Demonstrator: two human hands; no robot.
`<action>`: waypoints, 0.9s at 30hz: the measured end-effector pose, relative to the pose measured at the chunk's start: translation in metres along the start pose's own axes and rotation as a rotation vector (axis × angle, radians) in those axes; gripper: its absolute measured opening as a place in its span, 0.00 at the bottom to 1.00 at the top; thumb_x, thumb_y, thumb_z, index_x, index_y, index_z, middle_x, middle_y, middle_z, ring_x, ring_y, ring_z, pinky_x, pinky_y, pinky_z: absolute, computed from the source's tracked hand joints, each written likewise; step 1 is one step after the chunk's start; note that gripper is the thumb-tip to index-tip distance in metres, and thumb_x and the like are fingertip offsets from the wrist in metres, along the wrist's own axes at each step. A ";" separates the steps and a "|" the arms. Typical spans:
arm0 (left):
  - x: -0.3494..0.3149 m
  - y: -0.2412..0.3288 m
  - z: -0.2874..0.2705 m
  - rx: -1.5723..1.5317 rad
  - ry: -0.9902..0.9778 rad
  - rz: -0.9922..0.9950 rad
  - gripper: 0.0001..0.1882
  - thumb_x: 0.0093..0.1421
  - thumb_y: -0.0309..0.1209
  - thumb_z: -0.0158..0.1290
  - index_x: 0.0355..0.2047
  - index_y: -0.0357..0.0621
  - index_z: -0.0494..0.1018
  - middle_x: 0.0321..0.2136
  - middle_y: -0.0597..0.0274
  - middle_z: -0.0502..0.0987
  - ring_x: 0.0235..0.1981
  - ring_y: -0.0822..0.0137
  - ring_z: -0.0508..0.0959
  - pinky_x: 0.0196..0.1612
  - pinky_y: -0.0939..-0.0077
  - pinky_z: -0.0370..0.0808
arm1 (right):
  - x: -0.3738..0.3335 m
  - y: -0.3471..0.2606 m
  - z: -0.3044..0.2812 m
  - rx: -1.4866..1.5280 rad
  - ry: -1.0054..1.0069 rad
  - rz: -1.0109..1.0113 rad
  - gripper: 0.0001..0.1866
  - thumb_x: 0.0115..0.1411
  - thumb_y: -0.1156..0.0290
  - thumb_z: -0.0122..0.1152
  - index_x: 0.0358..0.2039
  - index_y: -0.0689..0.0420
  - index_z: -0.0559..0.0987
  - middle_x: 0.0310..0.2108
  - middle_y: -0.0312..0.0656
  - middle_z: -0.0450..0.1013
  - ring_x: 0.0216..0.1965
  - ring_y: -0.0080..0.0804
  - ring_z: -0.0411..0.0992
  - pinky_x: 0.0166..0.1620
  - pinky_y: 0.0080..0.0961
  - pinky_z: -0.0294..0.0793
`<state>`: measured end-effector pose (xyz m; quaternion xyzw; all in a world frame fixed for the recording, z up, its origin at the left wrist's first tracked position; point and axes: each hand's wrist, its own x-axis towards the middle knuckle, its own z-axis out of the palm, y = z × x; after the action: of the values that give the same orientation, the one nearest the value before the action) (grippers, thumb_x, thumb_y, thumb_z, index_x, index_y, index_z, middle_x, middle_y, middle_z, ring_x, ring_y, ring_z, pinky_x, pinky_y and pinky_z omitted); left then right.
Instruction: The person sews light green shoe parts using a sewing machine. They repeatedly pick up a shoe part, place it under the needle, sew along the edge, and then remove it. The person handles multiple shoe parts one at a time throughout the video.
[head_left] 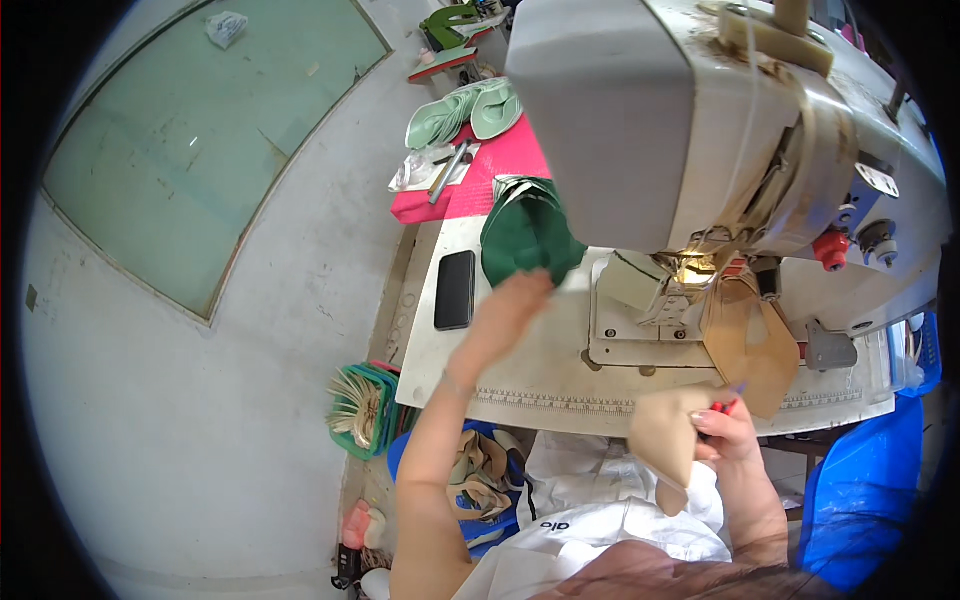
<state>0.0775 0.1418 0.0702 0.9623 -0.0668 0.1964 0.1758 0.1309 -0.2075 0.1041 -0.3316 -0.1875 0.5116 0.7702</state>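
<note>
My left hand (520, 298) reaches forward to the near edge of a stack of dark green shoe-upper pieces (530, 235). It touches or nearly touches them; its fingers are blurred, and whether they grip one I cannot tell. Low in front of me, at the table's front edge, my right hand (732, 432) is closed on a beige shoe-upper piece (662, 432). A small red and blue item, too little shown to name, also sits in that hand. Just beyond, a tan shoe-upper piece (752, 345) lies by the lit needle area of the sewing machine (620, 130).
A black phone (456, 290) lies left of the green stack. Pale green pieces (440, 122) rest on a pink surface (515, 155) farther back. A blue bin (500, 545) with cut pieces and a green basket (350, 435) stand below left; a blue panel (860, 490) is at right.
</note>
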 end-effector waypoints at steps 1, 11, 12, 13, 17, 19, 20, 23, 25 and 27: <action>-0.006 0.029 0.004 0.205 -0.123 0.110 0.18 0.60 0.32 0.43 0.49 0.36 0.67 0.48 0.49 0.70 0.51 0.58 0.69 0.56 0.67 0.63 | 0.007 0.002 0.008 -0.006 0.058 0.046 0.10 0.55 0.74 0.54 0.35 0.67 0.71 0.14 0.40 0.65 0.07 0.18 0.54 0.11 0.17 0.48; -0.137 0.128 0.076 -0.175 -0.576 -0.057 0.35 0.54 0.36 0.51 0.59 0.39 0.53 0.60 0.47 0.54 0.61 0.50 0.54 0.61 0.59 0.53 | 0.165 0.092 0.000 -0.050 0.226 0.169 0.15 0.63 0.67 0.47 0.37 0.66 0.76 0.15 0.36 0.66 0.14 0.19 0.57 0.21 0.17 0.55; -0.137 0.133 0.073 -0.141 -0.514 -0.042 0.35 0.54 0.37 0.52 0.59 0.39 0.54 0.60 0.47 0.54 0.60 0.50 0.55 0.61 0.59 0.54 | 0.187 0.102 -0.014 -0.078 0.246 0.122 0.15 0.63 0.67 0.48 0.38 0.66 0.75 0.15 0.36 0.66 0.15 0.19 0.58 0.21 0.17 0.56; -0.134 0.141 0.065 -0.108 -0.449 -0.029 0.35 0.54 0.38 0.52 0.59 0.39 0.54 0.60 0.47 0.54 0.60 0.50 0.57 0.61 0.60 0.55 | 0.202 0.110 -0.024 -0.109 0.264 0.075 0.15 0.62 0.67 0.49 0.40 0.67 0.75 0.15 0.36 0.67 0.16 0.19 0.59 0.22 0.18 0.57; -0.137 0.154 0.040 -0.153 -0.340 -0.023 0.32 0.55 0.41 0.53 0.56 0.38 0.59 0.59 0.44 0.55 0.58 0.52 0.60 0.60 0.60 0.57 | 0.196 0.099 0.000 -0.321 0.146 0.169 0.14 0.61 0.67 0.51 0.41 0.63 0.75 0.14 0.35 0.66 0.18 0.21 0.64 0.22 0.20 0.58; -0.142 0.148 0.032 -0.292 -0.316 0.025 0.27 0.56 0.39 0.53 0.52 0.36 0.64 0.55 0.44 0.62 0.54 0.54 0.66 0.57 0.63 0.61 | 0.174 0.077 0.007 -0.569 0.041 0.283 0.14 0.58 0.68 0.54 0.43 0.62 0.74 0.20 0.37 0.70 0.20 0.25 0.68 0.23 0.23 0.63; -0.143 0.146 0.027 -0.370 -0.307 0.058 0.24 0.57 0.38 0.52 0.50 0.35 0.66 0.53 0.44 0.65 0.52 0.55 0.69 0.56 0.64 0.64 | 0.166 0.071 0.005 -0.936 0.094 -0.033 0.16 0.56 0.69 0.56 0.44 0.62 0.73 0.25 0.38 0.70 0.22 0.29 0.70 0.24 0.26 0.66; -0.133 0.130 -0.001 -0.988 -0.680 -0.493 0.17 0.59 0.33 0.51 0.45 0.34 0.70 0.44 0.50 0.74 0.45 0.62 0.75 0.49 0.71 0.70 | 0.153 0.060 -0.004 -1.712 0.220 -0.608 0.21 0.49 0.73 0.59 0.46 0.61 0.72 0.37 0.42 0.69 0.28 0.38 0.73 0.30 0.33 0.72; -0.117 0.133 0.000 -1.269 -0.233 -0.630 0.14 0.64 0.32 0.44 0.42 0.34 0.71 0.39 0.55 0.77 0.41 0.68 0.76 0.44 0.76 0.71 | 0.158 0.052 -0.009 -1.852 0.266 -0.400 0.24 0.45 0.75 0.59 0.47 0.60 0.71 0.42 0.43 0.67 0.33 0.43 0.73 0.35 0.36 0.74; -0.093 0.131 0.016 -1.180 0.182 -0.726 0.17 0.65 0.36 0.42 0.44 0.34 0.69 0.44 0.56 0.74 0.47 0.69 0.72 0.49 0.74 0.68 | 0.168 0.055 -0.018 -1.893 0.231 -0.405 0.25 0.45 0.75 0.59 0.48 0.58 0.71 0.41 0.44 0.66 0.33 0.42 0.73 0.34 0.37 0.74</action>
<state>-0.0275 0.0198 0.0595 0.6474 0.1785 0.1359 0.7284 0.1744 -0.0462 0.0443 -0.8229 -0.4978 -0.0282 0.2724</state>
